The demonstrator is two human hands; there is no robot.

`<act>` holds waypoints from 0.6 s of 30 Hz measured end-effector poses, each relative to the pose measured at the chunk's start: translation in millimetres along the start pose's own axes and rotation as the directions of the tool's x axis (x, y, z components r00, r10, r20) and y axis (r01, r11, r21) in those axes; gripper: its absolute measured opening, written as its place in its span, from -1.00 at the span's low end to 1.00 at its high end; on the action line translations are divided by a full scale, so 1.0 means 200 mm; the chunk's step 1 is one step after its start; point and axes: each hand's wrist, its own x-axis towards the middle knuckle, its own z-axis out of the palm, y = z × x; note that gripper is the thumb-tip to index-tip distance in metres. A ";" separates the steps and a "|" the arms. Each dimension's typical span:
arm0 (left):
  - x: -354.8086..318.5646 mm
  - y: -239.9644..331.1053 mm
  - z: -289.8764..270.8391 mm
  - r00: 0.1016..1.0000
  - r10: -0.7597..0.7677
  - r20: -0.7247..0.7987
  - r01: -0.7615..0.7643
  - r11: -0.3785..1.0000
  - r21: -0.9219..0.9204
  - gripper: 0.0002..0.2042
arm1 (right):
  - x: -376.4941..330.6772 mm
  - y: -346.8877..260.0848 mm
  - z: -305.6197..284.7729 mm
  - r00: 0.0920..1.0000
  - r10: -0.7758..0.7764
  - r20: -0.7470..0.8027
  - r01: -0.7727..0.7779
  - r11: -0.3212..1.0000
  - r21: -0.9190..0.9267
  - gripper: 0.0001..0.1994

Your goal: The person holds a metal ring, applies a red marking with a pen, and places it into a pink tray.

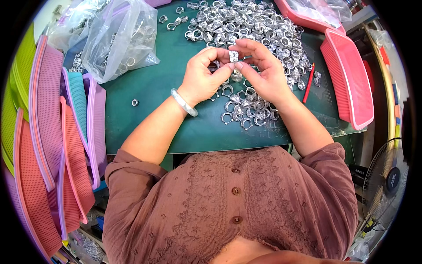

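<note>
Between the fingertips of both hands I hold a silver-coloured metal ring, its broad patterned face turned up toward me. My left hand is closed on its left side with thumb and forefinger, and a pale bangle circles that wrist. My right hand pinches the ring from the right, the thumbs almost meeting below it. Behind my hands spreads a large heap of similar rings. A smaller group of rings lies nearer me, below my right hand.
A red pencil lies right of the heap, beside an upright pink basket. Clear plastic bags with rings sit at the back left. Stacked coloured baskets line the left edge. One ring lies alone on the green tabletop. A fan stands at right.
</note>
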 end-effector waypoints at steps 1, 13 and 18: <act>0.00 0.00 0.00 1.000 0.009 -0.002 -0.009 1.000 0.000 -0.83 | 0.00 0.00 0.00 1.000 -0.001 0.000 0.001 1.000 -0.002 -0.59; 0.00 -0.01 0.00 1.000 0.014 -0.011 -0.014 1.000 0.019 -0.83 | 0.00 0.00 -0.01 1.000 -0.025 -0.012 0.024 0.999 -0.039 -0.59; 0.00 0.01 0.00 1.000 0.006 -0.010 -0.006 1.000 0.020 -0.82 | 0.00 0.00 0.00 0.999 -0.042 -0.021 0.041 0.999 -0.028 -0.59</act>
